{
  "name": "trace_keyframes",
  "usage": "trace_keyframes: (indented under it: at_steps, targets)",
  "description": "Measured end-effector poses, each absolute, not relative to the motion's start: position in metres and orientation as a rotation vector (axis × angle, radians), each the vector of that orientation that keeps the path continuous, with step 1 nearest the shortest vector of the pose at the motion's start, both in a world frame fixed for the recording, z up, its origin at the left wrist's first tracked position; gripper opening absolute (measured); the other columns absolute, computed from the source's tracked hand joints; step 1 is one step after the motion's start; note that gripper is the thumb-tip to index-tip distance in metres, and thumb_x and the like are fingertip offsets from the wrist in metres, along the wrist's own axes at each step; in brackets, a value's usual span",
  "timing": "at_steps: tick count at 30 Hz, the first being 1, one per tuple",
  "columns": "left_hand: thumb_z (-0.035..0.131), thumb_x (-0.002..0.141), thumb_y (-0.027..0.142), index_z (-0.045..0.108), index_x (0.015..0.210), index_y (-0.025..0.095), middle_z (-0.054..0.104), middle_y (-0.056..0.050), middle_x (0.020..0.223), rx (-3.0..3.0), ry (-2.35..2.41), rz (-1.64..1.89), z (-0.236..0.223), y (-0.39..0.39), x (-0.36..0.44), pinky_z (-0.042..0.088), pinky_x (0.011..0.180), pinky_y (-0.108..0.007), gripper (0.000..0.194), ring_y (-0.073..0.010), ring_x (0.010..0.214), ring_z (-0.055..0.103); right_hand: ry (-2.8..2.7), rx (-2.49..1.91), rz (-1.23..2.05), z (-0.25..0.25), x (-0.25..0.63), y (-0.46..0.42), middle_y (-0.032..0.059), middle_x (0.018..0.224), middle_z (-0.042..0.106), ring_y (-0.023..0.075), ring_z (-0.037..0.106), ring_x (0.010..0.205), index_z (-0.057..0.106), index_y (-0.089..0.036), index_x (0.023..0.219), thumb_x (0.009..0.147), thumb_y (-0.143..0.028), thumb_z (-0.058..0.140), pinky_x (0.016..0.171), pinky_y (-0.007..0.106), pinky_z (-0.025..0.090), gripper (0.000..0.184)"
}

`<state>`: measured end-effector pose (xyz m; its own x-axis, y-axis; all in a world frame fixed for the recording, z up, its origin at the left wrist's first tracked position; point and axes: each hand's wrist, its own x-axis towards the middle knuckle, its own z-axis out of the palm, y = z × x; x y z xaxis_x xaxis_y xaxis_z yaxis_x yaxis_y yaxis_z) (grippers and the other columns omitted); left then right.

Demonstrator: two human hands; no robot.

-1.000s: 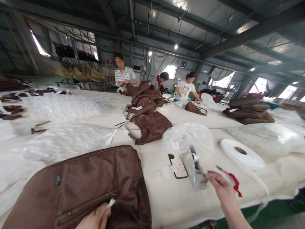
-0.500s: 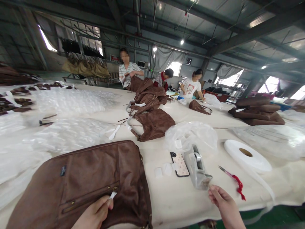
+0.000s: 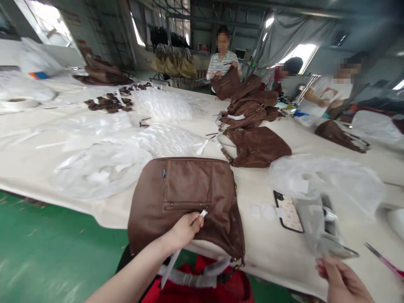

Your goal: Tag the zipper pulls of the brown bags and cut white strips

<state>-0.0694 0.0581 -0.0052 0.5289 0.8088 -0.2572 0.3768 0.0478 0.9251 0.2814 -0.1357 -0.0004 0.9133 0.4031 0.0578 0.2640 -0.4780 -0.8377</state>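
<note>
the brown leather handbag (image 3: 189, 181) lies on the pale surface (image 3: 261, 244), flat side up near the middle of the frame, where half a second ago it filled the lower left: the view has swung left and the bag appears smaller in it. at the right end of its front zip (image 3: 179, 207), the left hand (image 3: 184, 229) keeps its thumb and fingers closed in a pinch on a small white strip (image 3: 203, 213), much as before. just below the bag, a wrapped strap (image 3: 189, 278) has come into view, over red cloth (image 3: 238, 290) at the bottom edge. the right hand (image 3: 344, 277), lower right, has its fingertips drawn together at the near end of the tape dispenser (image 3: 311, 231); a second ago they were also at that end. blur hides whether they have any tape, so i cannot tell. with the strip held at the zip and the other hand well apart from the bag, the work looks, as a judgement, to be between steps. beside the dispenser lies a phone (image 3: 288, 210); above it spreads a clear plastic bag (image 3: 344, 172). farther out, another brown handbag (image 3: 265, 147) rests above center, and behind it a co-worker in a striped shirt (image 3: 222, 63) handles brown leather.
</note>
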Motion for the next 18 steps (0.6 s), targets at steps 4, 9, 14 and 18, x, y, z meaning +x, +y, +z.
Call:
trace_keyframes:
  at_steps: [4,9,14,18]
  targets:
    - [0.033,0.092,0.035,0.041,0.069,0.020,0.039,0.005,0.060,1.652,1.055,0.460,-0.006,0.055,-0.072,0.030,0.052,-0.022,0.028,-0.0113,0.054,0.034,-0.843,-1.743,0.679,0.010,0.182,-0.064,0.0016,0.062,0.061,0.0168,0.054,0.059,0.061,-0.020,0.076,0.079,-0.055,0.062,0.058,0.029,0.045,0.035]
    - [0.037,0.093,0.031,0.047,0.069,0.020,0.047,0.001,0.063,1.738,1.043,0.478,-0.002,0.053,-0.074,0.036,0.060,-0.024,0.028,-0.0137,0.059,0.042,-1.089,-1.421,1.254,0.017,0.091,0.000,-0.0033,0.055,0.053,0.0104,0.046,0.048,0.054,-0.021,0.068,0.081,-0.056,0.059,0.047,0.023,0.036,0.038]
    - [0.039,0.092,0.027,0.055,0.075,0.019,0.056,-0.002,0.070,1.770,1.024,0.489,0.003,0.052,-0.075,0.038,0.066,-0.025,0.025,-0.0160,0.065,0.050,-1.192,-1.503,1.367,0.000,0.076,0.018,-0.0071,0.049,0.046,0.0084,0.040,0.041,0.052,-0.020,0.066,0.078,-0.059,0.059,0.041,0.021,0.028,0.041]
    - [0.040,0.092,0.027,0.054,0.076,0.019,0.056,-0.002,0.072,1.733,1.011,0.503,0.004,0.052,-0.076,0.038,0.068,-0.026,0.023,-0.0165,0.068,0.050,-1.264,-1.627,1.242,-0.010,0.081,0.021,-0.0065,0.048,0.046,0.0101,0.042,0.042,0.053,-0.021,0.065,0.080,-0.053,0.057,0.043,0.022,0.031,0.036]
